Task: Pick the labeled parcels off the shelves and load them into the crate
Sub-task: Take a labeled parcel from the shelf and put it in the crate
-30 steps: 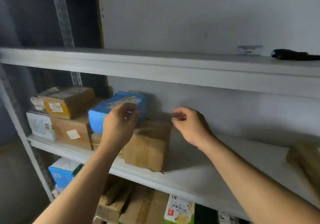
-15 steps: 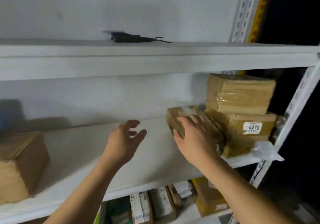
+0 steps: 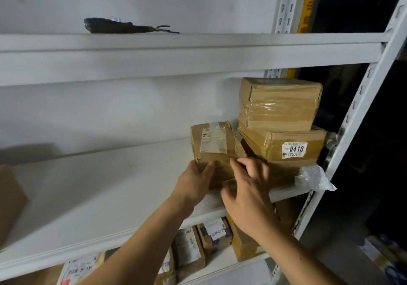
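Vs 0.5 s ago: the small brown parcel lay flatter on the middle shelf under the right hand alone; now it's tipped up w/ its white label facing the camera. Left hand was hovering spread over bare shelf, well apart from the parcel; now it's on the parcel's lower left corner. View is approx the same, slightly closer.

Left hand: forearm comes up from bottom centre, thumb laid across the parcel's front near the lower edge, palm against its left side. Fingers hidden behind the box, so it grips the corner as far as can be seen.

Right hand: forearm enters from lower right, back of hand to camera, fingers curled over the parcel's lower right edge; thumb tip blurred. Grasping the parcel.

Parcel sits at the right part of the middle shelf, leaning toward a stack of two taped cartons; the lower carton carries a "0410" sticker, the upper carton sits on it. Crumpled clear plastic at the shelf's right end. Dark tool on the top shelf. More labelled parcels on the shelf below.
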`<state>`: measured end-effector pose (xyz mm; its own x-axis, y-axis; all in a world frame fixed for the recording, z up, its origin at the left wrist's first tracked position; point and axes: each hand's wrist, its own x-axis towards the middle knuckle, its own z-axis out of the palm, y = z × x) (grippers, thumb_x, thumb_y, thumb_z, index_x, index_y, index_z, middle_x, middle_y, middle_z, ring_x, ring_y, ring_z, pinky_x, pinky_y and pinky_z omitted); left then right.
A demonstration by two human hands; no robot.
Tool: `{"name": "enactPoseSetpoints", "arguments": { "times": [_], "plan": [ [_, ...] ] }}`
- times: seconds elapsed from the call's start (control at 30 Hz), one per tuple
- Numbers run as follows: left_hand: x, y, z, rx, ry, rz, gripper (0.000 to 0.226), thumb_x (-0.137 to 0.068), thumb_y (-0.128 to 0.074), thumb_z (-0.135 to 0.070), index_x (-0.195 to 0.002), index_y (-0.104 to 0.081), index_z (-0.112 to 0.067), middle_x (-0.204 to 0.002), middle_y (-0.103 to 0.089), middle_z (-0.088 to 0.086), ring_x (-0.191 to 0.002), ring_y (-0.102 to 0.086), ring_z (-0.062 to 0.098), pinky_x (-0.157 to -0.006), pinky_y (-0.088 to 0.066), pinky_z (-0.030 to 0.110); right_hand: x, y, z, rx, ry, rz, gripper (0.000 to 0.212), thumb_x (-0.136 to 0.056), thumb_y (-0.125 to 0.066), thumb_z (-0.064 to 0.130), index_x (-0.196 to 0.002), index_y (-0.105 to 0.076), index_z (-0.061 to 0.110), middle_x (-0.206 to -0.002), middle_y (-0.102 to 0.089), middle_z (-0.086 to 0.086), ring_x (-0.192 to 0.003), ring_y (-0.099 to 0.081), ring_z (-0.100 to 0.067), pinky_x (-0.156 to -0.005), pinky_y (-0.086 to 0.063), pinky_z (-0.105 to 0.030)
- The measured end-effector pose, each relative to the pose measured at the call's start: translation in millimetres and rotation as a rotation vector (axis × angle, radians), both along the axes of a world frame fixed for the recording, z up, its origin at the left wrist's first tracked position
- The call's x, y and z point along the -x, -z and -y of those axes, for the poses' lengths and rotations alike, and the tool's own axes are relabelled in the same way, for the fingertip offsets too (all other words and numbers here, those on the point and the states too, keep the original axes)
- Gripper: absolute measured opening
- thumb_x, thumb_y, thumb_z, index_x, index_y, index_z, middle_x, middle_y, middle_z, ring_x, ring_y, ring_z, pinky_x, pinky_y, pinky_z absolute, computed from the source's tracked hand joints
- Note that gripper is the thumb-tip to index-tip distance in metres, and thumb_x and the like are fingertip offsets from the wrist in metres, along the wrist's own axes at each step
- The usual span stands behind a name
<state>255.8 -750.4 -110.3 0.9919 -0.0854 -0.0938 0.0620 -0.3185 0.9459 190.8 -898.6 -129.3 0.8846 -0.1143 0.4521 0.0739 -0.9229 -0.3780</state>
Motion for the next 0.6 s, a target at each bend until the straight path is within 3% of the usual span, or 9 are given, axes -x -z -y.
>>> {"name": "enactPoseSetpoints", "arguments": {
  "times": [0.1,0.17,0.27,0.33,0.37,0.43,0.5,0.57,0.6],
  "plan": [
    [-2.6,1.4,-8.8,0.142,-0.044,0.027,0.013,-0.107,-0.057,-0.028,-0.113,-0.068,-0.025,-0.111,-0.077,0.005,-0.103,-0.074,0.025,-0.090,-0.063,0.044,-1.4,-0.4,-6.0,-0.207,-0.148,0.081,0.047,-0.100,-0.069,0.034,-0.143,-0.064,0.016,-0.149,-0.035,0.003,-0.141,-0.035,-0.014,-0.108,-0.040,-0.011],
    [-0.9,-4.8,-18.9,0.166,-0.060,0.051,0.021,-0.109,-0.053,-0.020,-0.106,-0.072,-0.026,-0.103,-0.078,0.007,-0.097,-0.076,0.027,-0.079,-0.062,0.039,-5.6,-1.9,-4.5,-0.375,-0.179,0.085,0.040,-0.101,-0.066,0.037,-0.138,-0.067,0.021,-0.151,-0.037,0.003,-0.137,-0.039,-0.006,-0.101,-0.034,0.001],
    [4.2,-11.4,-39.2,0.207,-0.108,0.064,0.028,-0.110,-0.051,-0.018,-0.097,-0.074,-0.029,-0.096,-0.079,0.004,-0.086,-0.076,0.019,-0.067,-0.060,0.032,-10.2,-11.7,-1.1,-0.745,-0.143,-0.133,0.057,-0.095,-0.068,0.055,-0.146,-0.050,0.038,-0.146,-0.045,0.014,-0.132,-0.051,-0.007,-0.101,-0.046,-0.018],
    [10.0,-17.5,-52.9,0.252,-0.123,0.085,0.030,-0.110,-0.053,-0.021,-0.093,-0.074,-0.035,-0.088,-0.079,-0.004,-0.078,-0.074,0.011,-0.062,-0.059,0.029,-10.1,-20.4,-9.3,-0.873,-0.149,-0.372,0.036,-0.094,-0.060,0.068,-0.125,-0.054,0.051,-0.123,-0.057,0.027,-0.115,-0.058,0.000,-0.084,-0.046,-0.019],
    [11.1,-20.3,-59.8,0.267,-0.122,0.096,0.027,-0.110,-0.055,-0.026,-0.094,-0.074,-0.037,-0.087,-0.079,-0.006,-0.076,-0.073,0.010,-0.060,-0.059,0.028,-13.8,-22.3,-14.1,-0.882,-0.172,-0.400,0.027,-0.095,-0.055,0.070,-0.114,-0.055,0.051,-0.111,-0.060,0.029,-0.107,-0.059,0.003,-0.075,-0.043,-0.016],
    [13.8,-29.8,-72.1,0.322,-0.125,0.105,0.021,-0.108,-0.058,-0.037,-0.097,-0.075,-0.037,-0.083,-0.077,-0.008,-0.070,-0.071,0.007,-0.057,-0.056,0.025,-20.3,-32.4,-21.7,-0.956,-0.191,-0.395,0.035,-0.095,-0.052,0.072,-0.112,-0.058,0.043,-0.104,-0.069,0.020,-0.097,-0.065,0.000,-0.068,-0.047,-0.017],
    [16.9,-41.8,-82.9,0.346,-0.142,0.112,0.023,-0.105,-0.061,-0.043,-0.094,-0.077,-0.031,-0.074,-0.071,-0.008,-0.067,-0.065,0.012,-0.065,-0.052,0.029,-33.3,-44.9,-25.9,-1.177,-0.232,-0.453,0.060,-0.088,-0.059,0.078,-0.122,-0.062,0.028,-0.115,-0.076,-0.001,-0.101,-0.074,-0.019,-0.076,-0.064,-0.037],
    [18.7,-46.2,-93.9,0.336,-0.167,0.114,0.023,-0.104,-0.063,-0.039,-0.095,-0.078,-0.026,-0.072,-0.067,-0.005,-0.066,-0.059,0.015,-0.068,-0.047,0.034,-45.5,-57.5,-30.8,-1.415,-0.269,-0.618,0.075,-0.080,-0.069,0.081,-0.126,-0.068,0.022,-0.119,-0.077,-0.015,-0.111,-0.073,-0.038,-0.088,-0.063,-0.057],
    [21.0,-45.9,-100.3,0.341,-0.171,0.119,0.021,-0.105,-0.062,-0.034,-0.099,-0.079,-0.024,-0.071,-0.068,-0.005,-0.062,-0.061,0.012,-0.065,-0.048,0.030,-48.5,-60.3,-34.4,-1.460,-0.283,-0.681,0.073,-0.080,-0.074,0.075,-0.126,-0.070,0.019,-0.118,-0.078,-0.018,-0.113,-0.072,-0.042,-0.091,-0.061,-0.060]
  ]
}}
